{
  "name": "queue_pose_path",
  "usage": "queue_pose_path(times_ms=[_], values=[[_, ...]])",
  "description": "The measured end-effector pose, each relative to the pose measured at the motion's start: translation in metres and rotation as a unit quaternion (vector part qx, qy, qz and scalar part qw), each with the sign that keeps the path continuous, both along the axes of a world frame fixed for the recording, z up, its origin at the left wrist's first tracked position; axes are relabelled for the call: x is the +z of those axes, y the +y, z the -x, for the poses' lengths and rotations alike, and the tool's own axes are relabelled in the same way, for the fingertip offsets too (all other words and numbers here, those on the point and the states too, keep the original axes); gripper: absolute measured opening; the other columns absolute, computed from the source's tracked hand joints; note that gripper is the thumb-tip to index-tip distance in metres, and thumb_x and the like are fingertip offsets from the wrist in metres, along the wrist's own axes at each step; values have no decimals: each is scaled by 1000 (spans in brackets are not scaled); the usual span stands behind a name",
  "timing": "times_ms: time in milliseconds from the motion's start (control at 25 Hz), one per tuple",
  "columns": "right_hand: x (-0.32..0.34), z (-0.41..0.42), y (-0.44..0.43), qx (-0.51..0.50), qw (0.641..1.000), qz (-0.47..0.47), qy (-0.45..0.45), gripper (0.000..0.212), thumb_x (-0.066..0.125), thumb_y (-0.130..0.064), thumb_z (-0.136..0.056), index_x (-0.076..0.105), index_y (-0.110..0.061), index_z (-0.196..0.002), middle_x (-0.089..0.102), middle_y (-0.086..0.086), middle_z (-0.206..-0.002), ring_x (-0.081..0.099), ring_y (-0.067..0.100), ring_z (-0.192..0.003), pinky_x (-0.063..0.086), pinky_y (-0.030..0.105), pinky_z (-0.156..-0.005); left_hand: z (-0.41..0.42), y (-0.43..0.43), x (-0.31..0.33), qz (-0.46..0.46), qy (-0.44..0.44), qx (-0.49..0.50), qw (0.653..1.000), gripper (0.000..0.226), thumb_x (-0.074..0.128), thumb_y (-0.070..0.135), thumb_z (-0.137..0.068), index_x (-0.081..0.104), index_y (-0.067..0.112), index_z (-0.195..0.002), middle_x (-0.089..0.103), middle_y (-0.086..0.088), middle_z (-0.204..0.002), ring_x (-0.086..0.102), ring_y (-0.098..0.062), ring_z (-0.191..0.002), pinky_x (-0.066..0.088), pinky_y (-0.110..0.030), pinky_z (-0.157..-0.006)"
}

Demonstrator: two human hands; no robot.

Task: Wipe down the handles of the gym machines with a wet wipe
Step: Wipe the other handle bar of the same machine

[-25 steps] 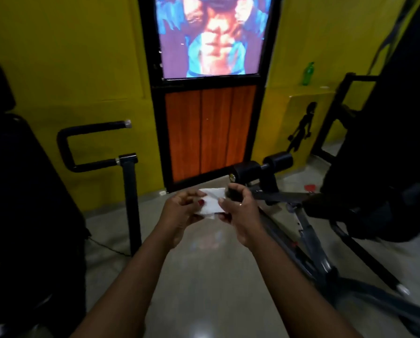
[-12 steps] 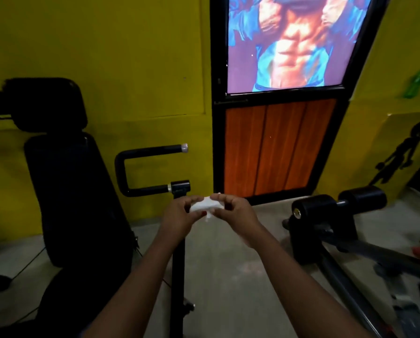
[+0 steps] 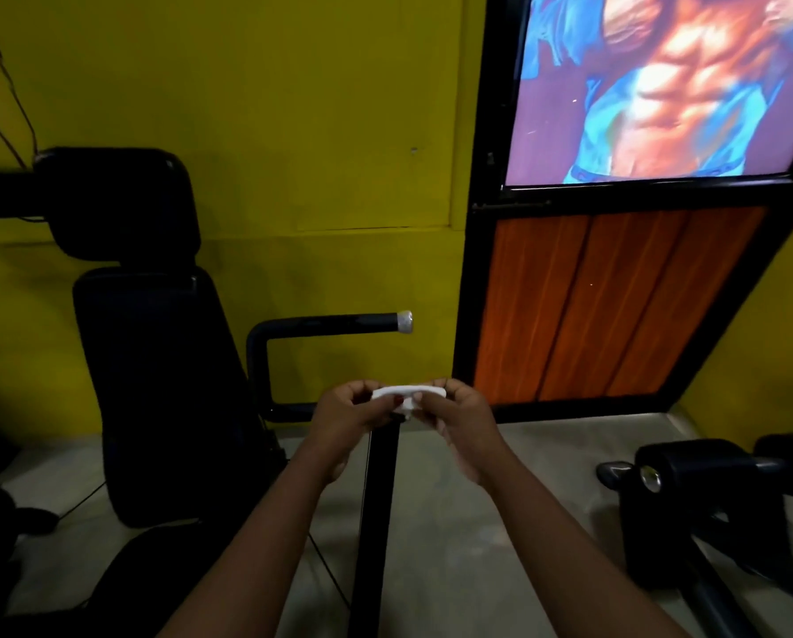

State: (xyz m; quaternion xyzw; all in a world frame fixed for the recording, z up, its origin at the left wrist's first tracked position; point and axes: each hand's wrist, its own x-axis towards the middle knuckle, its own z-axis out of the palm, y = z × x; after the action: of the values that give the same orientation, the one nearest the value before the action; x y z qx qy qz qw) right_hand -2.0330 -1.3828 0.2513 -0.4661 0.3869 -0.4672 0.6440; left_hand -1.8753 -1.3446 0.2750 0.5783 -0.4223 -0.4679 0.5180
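No readable brand, label or writing in the head view; the poster (image 3: 652, 85) in the black door frame shows only a bare torso and blue cloth.

Left hand (image 3: 353, 414) and right hand (image 3: 461, 419) are raised side by side in front of the black upright post (image 3: 376, 522). Both pinch the wet wipe (image 3: 406, 394), a folded white strip stretched between them: left thumb and fingertips clamp its left end, right thumb and fingertips its right end. The other fingers curl inward. The wipe touches no machine part.

The U-shaped black handle (image 3: 330, 323) with its silver end cap (image 3: 404, 321) lies above and beyond the hands, apart from the wipe. Padded seat back (image 3: 155, 384) stands left against the yellow wall (image 3: 316, 131). Roller pad (image 3: 689, 472) sits lower right on the grey floor (image 3: 500, 568).

Versus 0.5 s ago: the view has swung left and closer, so the handle sits nearer centre and larger, and the green bottle and the wall silhouette have left the frame. The wipe looks flatter, more folded. The two-handed grip is unchanged.
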Motion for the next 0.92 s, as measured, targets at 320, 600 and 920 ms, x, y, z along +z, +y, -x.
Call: queue_pose_path(times_ms=[320,600,920], values=[[-31,-37,-87,-88,992,-36,81,37,60,-12,-93,43,-18,-125,59,14,-111,64,28,-93,56,36,-63,-19,-68,-28,-119,-121,34,985,15,79,11,-76,66,13,-82,67,-5,-77,62,-16,-68,48,-24,-61],[-78,-58,-144,18,824,371,428,12,61,-10,-76,70,-13,-83,72,4,-81,64,23,-75,35,22,-57,-57,-94,-71,-195,-508,-51,838,61,74,30,-82,51,16,-138,52,-6,-139,49,-24,-127,36,-30,-104],[-144,-23,-138,50,722,574,382,34,54,-23,-88,71,-13,-115,67,6,-121,60,20,-115,46,29,-99,-68,-100,-85,-199,-521,-18,830,43,66,31,-89,60,22,-131,60,-2,-131,54,-20,-121,38,-27,-100]])
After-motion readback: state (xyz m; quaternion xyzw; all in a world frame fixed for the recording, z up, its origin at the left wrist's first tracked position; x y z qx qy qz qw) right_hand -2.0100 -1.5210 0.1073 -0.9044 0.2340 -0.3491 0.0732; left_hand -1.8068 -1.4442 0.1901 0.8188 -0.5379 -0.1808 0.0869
